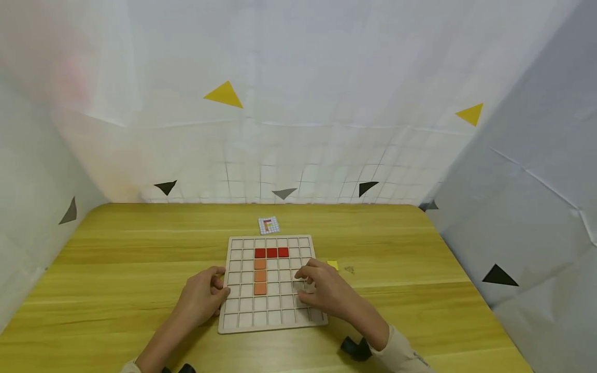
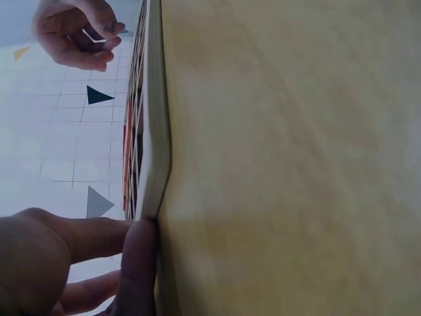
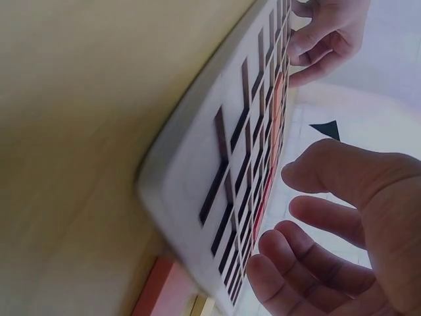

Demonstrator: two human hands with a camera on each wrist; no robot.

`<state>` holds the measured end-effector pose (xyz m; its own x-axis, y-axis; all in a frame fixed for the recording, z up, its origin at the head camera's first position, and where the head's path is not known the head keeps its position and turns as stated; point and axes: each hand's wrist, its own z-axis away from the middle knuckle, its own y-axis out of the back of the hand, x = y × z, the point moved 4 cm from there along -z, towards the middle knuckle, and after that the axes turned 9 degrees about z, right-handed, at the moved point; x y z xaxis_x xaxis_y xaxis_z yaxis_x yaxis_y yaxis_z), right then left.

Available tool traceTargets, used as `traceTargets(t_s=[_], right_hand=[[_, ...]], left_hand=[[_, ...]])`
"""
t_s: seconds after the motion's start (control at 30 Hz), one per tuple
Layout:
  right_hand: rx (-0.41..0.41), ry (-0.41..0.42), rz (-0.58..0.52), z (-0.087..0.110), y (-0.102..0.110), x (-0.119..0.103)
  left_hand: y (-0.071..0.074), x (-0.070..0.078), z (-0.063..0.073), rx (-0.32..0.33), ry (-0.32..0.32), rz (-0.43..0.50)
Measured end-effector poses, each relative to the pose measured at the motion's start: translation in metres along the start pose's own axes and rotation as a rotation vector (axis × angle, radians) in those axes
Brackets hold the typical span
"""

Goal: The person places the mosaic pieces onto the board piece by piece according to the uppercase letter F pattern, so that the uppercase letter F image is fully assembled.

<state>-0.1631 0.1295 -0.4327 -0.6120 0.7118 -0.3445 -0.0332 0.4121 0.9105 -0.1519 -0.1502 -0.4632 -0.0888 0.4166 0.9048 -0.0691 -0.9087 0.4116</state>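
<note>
A pale wooden grid board (image 1: 282, 316) lies on the table. Three red tiles (image 1: 272, 253) form a row in its upper part, and three orange tiles (image 1: 260, 276) run down in a column below the leftmost red one. At the board's left edge, my left hand (image 1: 200, 295) holds the rim, thumb and index finger against it in the left wrist view. My right hand (image 1: 326, 290) hovers over the right side of the board with fingers loosely bent, nothing between thumb and fingertips. Its fingers (image 3: 276, 263) stand apart from the grid in the right wrist view.
Behind the board lies a small pattern card (image 1: 269, 225) with a coloured design. To the right is a yellow tile (image 1: 332, 264) beside a small mark (image 1: 350, 270) on the table. An orange-red piece (image 3: 158, 286) shows by the board's edge. White sheeting (image 1: 298, 155) encloses the back and sides.
</note>
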Motion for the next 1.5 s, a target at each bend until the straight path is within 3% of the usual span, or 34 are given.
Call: traceTargets(t_s=[0.3, 0.9, 1.5], right_hand=[[0.023, -0.009, 0.06, 0.013, 0.006, 0.006], [0.004, -0.048, 0.043, 0.03, 0.011, 0.021], [-0.025, -0.027, 0.066, 0.048, 0.015, 0.035]], left_hand=[[0.0, 0.0, 0.0, 0.002, 0.002, -0.005], [0.0, 0.001, 0.001, 0.002, -0.003, -0.001], [0.0, -0.002, 0.0, -0.002, -0.001, 0.001]])
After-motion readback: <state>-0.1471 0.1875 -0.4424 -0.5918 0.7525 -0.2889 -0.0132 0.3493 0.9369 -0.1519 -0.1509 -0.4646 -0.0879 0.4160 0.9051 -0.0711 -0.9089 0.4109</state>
